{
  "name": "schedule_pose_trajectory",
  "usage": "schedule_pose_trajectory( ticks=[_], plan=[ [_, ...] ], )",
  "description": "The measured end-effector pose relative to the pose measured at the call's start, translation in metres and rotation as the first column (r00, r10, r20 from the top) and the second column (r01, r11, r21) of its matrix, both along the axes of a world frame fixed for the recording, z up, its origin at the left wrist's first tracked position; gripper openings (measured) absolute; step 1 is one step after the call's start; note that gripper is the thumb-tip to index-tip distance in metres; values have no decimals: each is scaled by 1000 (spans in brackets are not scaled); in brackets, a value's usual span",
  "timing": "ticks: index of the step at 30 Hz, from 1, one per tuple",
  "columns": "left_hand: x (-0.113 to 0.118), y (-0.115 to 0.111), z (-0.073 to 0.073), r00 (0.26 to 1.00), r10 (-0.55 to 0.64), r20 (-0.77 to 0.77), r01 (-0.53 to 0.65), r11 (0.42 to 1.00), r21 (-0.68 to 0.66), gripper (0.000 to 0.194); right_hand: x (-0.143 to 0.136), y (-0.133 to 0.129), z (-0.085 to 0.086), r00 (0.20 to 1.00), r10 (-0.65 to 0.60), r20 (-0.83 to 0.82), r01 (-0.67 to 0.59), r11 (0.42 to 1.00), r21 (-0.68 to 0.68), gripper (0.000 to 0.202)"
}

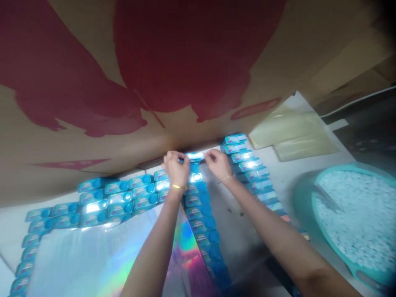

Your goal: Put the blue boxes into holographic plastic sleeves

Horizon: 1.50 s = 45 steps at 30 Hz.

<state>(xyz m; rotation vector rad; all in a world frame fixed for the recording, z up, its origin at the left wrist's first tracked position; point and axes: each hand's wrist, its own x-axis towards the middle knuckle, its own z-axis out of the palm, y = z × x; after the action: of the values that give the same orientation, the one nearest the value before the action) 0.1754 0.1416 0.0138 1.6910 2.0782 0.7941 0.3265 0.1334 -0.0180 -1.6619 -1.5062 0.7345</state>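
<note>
Left hand (177, 168): palm down, fingers bent, thumb and forefinger drawn in at the left end of a small shiny blue pack (195, 156). Right hand (219, 164): fingers curled, thumb near forefinger, at the pack's right end. Can't tell if either is clamped on it or just touching; fingertips too blurred. Hands are apart, pack between them.

Pack location: far edge of the white table (283, 169), close to the foot of the brown panel (185, 134), top face catching glare. More blue packs (142, 190) sit left of the left hand in close rows, some with glare on top. From there one line runs down the far left side, another down the middle under the left wrist. Separate column of packs (251, 164) right of the right hand, running toward the wearer, partly behind the right forearm. Grey-brown strip of surface between that column and the middle line, a few dark spots on it.

Silver rainbow-sheen sheet (93, 255) lies under the left forearm, inside the left and middle lines. Yellow band (179, 187) on left wrist, thin bracelet (227, 177) on right.

Far right: pale yellow sheets (287, 132) on the table; nearer, teal tub (305, 202) with white bits (361, 214) and a grey implement (329, 200) in it. Panel has big red shapes (192, 53).
</note>
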Motion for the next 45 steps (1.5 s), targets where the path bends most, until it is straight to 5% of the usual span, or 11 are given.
schedule_pose_trajectory(
  ticks=[7, 12, 15, 21, 26, 29, 33, 37, 40, 45],
  plan=[
    [3, 1, -6, 999, 7, -47, -9, 999, -37, 9, -4, 0, -9, 998, -35, -55, 34, 999, -8, 24],
    [2, 0, -9, 994, 29, -105, -33, 999, -38, 9, -9, -4, -31, 968, -122, -219, 91, 985, -146, 21],
    [-4, -8, -9, 988, 9, -156, -9, 1000, 3, 24, -14, -17, -38, 946, -183, -267, 149, 979, -141, 30],
    [-8, -28, -4, 863, -270, -427, 244, 963, -114, 45, -24, -36, -35, 977, 102, -187, -83, 991, 103, 51],
    [-10, -24, -2, 825, -361, -436, 312, 933, -182, 45, -20, -24, -51, 963, 209, -169, -205, 978, 42, 56],
    [-12, -22, -3, 841, -382, -384, 347, 924, -159, 47, -8, -19, -53, 945, 328, -11, -328, 943, -51, 56],
    [-30, -33, 7, 888, -374, -267, 362, 927, -94, 49, 4, -27, -29, 917, 333, 218, -305, 940, -150, 53],
    [-84, -69, 28, 920, -373, -122, 372, 928, -26, 30, -14, -55, 18, 966, 192, 176, -207, 976, 68, 40],
    [-129, -102, 35, 902, -406, -144, 395, 913, -101, 19, -51, -82, 42, 932, 297, 209, -328, 936, 128, 33],
    [-159, -138, 22, 848, -426, -316, 382, 904, -193, 18, -115, -111, 37, 755, 489, 436, -551, 834, 19, 26]
  ],
)
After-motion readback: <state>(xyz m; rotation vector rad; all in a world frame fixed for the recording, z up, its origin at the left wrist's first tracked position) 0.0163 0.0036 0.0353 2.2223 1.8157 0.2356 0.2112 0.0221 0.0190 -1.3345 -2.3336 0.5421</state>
